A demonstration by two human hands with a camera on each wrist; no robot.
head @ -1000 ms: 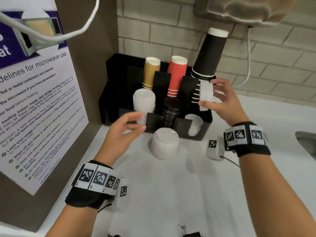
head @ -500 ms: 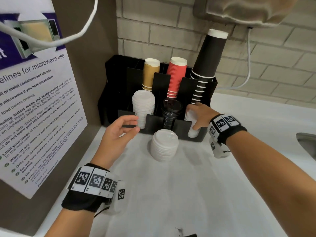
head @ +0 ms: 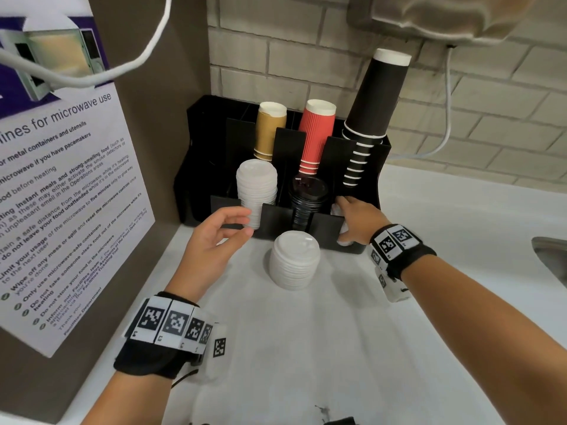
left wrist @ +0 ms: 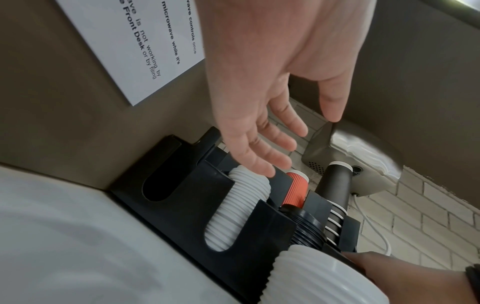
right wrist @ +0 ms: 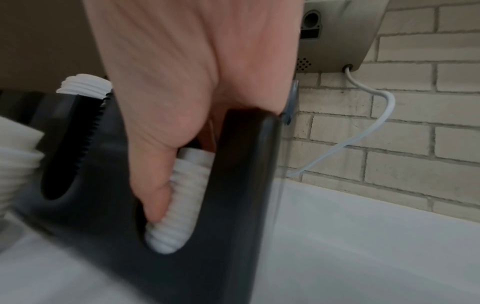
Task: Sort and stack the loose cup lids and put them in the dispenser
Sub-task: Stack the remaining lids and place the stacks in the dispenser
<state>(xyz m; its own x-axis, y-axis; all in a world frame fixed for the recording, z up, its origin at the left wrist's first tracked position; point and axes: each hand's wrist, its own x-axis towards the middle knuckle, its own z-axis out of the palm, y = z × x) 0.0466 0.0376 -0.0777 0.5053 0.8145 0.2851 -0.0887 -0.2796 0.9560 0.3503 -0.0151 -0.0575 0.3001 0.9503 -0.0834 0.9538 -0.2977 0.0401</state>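
Right hand (head: 352, 214) grips white lid stack (right wrist: 182, 197), seating it in dispenser (head: 276, 216) rightmost slot; left hand (head: 214, 237) empty, fingers relaxed, hovering near counter stack (head: 294, 262), likely next.

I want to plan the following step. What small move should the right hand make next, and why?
Probably let go and withdraw: the right hand has the white lids already low in the dispenser's right slot, and another stack waits on the counter.

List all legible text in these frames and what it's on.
All on the microwave notice:
"for microwave use"
"metal containers and utensils"
"do not leave your food unattended"
"Only use microwave-safe containers"
In the left wrist view: "Front Desk", "is not working".
Its smallest print is unreadable. Wristband tags carry only coded squares.
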